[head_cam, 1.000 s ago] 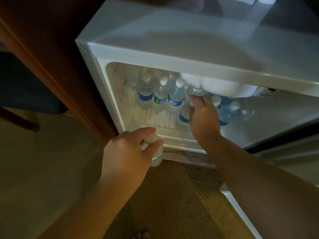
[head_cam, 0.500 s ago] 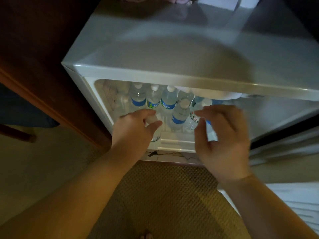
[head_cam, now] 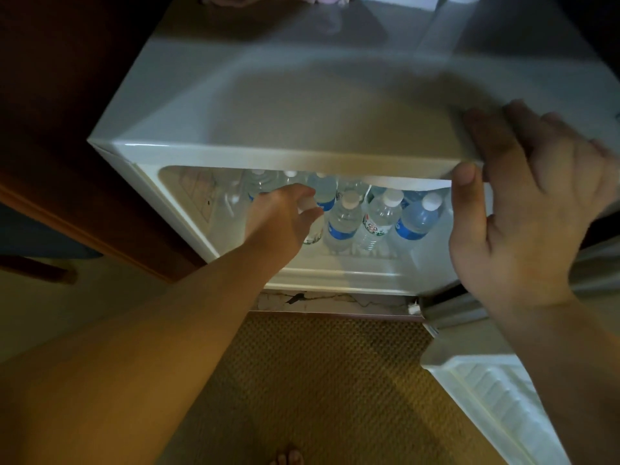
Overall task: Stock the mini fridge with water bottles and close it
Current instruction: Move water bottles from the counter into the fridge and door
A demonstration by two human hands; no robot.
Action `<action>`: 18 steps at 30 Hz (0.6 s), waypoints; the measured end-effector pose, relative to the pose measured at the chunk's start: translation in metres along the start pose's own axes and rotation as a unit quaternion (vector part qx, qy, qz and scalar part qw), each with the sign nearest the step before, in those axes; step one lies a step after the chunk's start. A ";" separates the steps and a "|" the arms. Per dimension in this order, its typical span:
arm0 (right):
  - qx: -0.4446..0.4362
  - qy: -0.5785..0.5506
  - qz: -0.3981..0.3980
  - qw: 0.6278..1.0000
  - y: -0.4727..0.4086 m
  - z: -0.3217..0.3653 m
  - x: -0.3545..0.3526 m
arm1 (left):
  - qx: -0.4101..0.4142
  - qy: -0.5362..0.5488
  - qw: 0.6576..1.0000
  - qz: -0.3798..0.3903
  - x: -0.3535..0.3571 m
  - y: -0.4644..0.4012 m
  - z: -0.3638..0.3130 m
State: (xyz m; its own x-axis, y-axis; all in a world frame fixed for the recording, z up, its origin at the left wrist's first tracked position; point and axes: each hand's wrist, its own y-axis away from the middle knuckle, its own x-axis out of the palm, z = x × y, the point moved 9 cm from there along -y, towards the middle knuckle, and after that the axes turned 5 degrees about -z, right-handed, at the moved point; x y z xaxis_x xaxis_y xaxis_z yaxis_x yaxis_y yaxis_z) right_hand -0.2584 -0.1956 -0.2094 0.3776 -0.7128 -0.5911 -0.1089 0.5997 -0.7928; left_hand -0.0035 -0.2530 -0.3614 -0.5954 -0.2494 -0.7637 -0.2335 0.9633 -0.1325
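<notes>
- The mini fridge stands open on the floor, with its door swung out at lower right.
- Water bottles stand upright and packed close together on the fridge floor, most with white caps and blue labels.
- The left hand reaches into the fridge with the arm stretched straight forward; its fingers and thumb curl round the capped top of a small bottle that stands at the left of the front row, just beside the others.
- Half a second ago this hand held the same bottle at the front lip of the fridge; now it is deeper inside, next to the row.
- The right hand is raised at the fridge's upper front edge, on the right side, with the wrist bent back.
- Before, it hovered in front of the bottles; now it has lifted to the top edge.
- Its fingers lie spread and fairly straight over the top surface, the thumb pressed against the front rim; it holds nothing.
- A woven brown mat lies on the floor in front.
</notes>
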 end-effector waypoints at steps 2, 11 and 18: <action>0.010 -0.002 -0.007 1.000 -0.001 0.000 0.002 | -0.019 -0.020 1.000 0.012 0.006 -0.007 0.001; 0.015 -0.022 -0.012 1.000 -0.002 -0.002 0.001 | -0.061 -0.015 0.997 0.037 0.026 -0.024 -0.005; 0.005 -0.022 -0.020 1.000 -0.003 -0.004 0.002 | -0.077 -0.025 0.996 0.033 0.025 -0.015 -0.012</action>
State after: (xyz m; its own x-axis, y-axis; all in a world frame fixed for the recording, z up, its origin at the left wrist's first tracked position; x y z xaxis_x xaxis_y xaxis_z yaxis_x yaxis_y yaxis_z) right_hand -0.2609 -0.2003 -0.2089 0.4209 -0.7199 -0.5520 -0.0832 0.5753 -0.8137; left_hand -0.0244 -0.2746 -0.3710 -0.5754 -0.1777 -0.7983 -0.3134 0.9495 0.0146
